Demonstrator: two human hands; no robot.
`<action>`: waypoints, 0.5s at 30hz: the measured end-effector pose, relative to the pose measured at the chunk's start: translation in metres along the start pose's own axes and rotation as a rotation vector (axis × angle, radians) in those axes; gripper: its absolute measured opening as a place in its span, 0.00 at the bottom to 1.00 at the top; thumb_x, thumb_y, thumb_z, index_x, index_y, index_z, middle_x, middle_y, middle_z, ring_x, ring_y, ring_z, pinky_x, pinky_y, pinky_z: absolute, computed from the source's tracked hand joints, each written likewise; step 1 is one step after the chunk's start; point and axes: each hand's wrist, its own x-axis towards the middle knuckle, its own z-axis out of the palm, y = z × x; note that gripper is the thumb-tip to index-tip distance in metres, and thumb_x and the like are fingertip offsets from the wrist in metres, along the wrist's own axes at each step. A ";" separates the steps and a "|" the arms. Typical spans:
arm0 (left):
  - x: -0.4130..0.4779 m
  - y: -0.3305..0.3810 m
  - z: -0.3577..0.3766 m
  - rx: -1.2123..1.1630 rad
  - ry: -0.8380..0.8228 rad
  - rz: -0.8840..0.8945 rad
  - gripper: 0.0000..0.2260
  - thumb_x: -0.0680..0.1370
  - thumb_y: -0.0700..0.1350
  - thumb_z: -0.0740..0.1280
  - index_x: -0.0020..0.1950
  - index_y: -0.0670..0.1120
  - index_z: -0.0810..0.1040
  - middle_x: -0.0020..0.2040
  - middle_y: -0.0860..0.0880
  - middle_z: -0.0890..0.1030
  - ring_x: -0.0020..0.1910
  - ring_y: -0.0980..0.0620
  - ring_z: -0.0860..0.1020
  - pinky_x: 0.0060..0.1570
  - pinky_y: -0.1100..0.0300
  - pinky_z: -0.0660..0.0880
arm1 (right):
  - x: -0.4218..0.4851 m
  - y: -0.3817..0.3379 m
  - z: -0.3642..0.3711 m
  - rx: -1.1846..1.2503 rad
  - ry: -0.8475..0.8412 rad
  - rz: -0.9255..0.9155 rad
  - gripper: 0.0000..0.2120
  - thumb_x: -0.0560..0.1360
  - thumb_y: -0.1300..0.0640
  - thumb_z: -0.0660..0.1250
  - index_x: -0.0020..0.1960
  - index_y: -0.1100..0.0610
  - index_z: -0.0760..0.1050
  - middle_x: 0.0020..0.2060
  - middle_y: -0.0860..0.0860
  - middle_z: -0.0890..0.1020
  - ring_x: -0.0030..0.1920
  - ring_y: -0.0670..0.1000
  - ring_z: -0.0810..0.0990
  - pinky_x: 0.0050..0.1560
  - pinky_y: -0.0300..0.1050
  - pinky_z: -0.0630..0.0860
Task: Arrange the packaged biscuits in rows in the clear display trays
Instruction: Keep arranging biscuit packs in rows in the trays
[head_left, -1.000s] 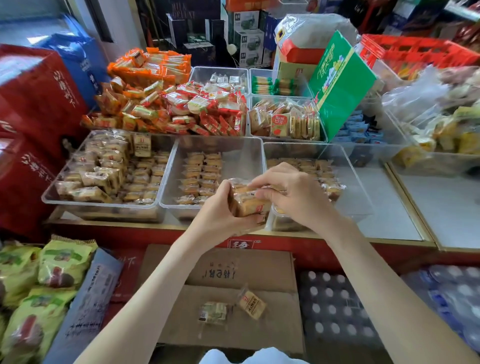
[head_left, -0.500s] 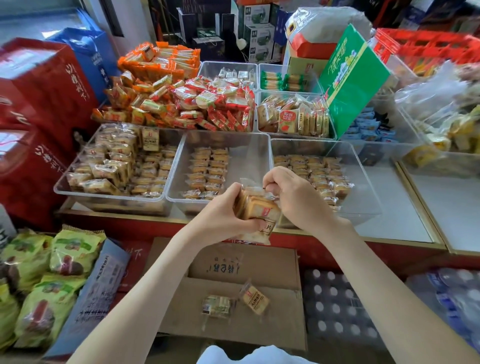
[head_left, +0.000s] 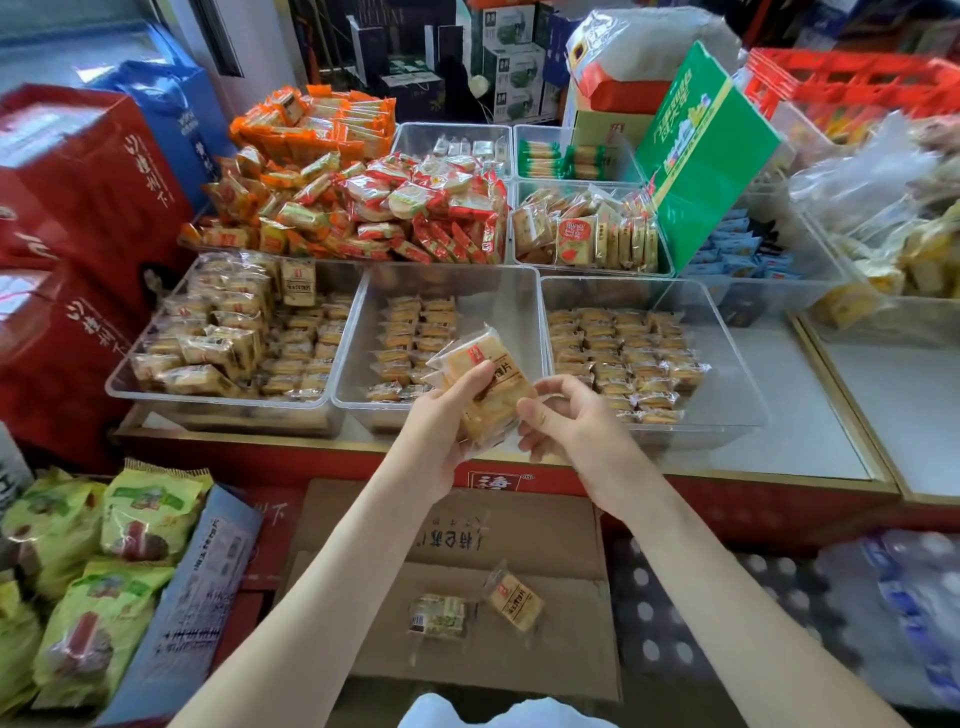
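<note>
My left hand grips a small stack of packaged biscuits in clear wrappers, held above the front wall of the middle clear tray. My right hand sits just right of the stack, fingers curled, its thumb tip touching the wrapper's edge. Short rows of biscuit packs lie at the left of the middle tray. The right tray holds several neat rows. The left tray is heaped with loose packs.
Two loose biscuit packs lie on a cardboard box below the counter. Red cartons stand at the left, green snack bags lower left. Piled orange and red packs and a green box sit behind the trays.
The biscuit stack has turned face-up in my left hand. My right hand came off the top of the stack and now sits beside it. The view has shifted slightly.
</note>
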 end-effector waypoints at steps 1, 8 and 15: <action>0.001 -0.001 0.003 -0.004 0.002 0.015 0.12 0.75 0.51 0.71 0.55 0.48 0.78 0.47 0.48 0.86 0.50 0.48 0.84 0.51 0.56 0.80 | 0.000 0.001 0.003 0.055 0.036 -0.018 0.14 0.74 0.55 0.69 0.57 0.59 0.72 0.42 0.56 0.82 0.39 0.52 0.81 0.39 0.43 0.77; 0.007 -0.006 0.016 -0.075 -0.005 0.046 0.09 0.76 0.49 0.70 0.55 0.48 0.79 0.48 0.49 0.86 0.52 0.49 0.84 0.54 0.55 0.79 | 0.002 0.005 -0.001 0.333 0.131 -0.057 0.10 0.77 0.69 0.64 0.57 0.60 0.70 0.42 0.55 0.80 0.39 0.50 0.80 0.41 0.39 0.78; 0.013 -0.008 0.017 0.159 0.121 0.120 0.17 0.73 0.51 0.75 0.58 0.47 0.78 0.50 0.48 0.85 0.47 0.53 0.85 0.38 0.63 0.80 | 0.004 0.003 -0.016 -0.377 0.221 -0.176 0.18 0.78 0.53 0.67 0.66 0.48 0.67 0.52 0.49 0.76 0.53 0.48 0.77 0.58 0.48 0.77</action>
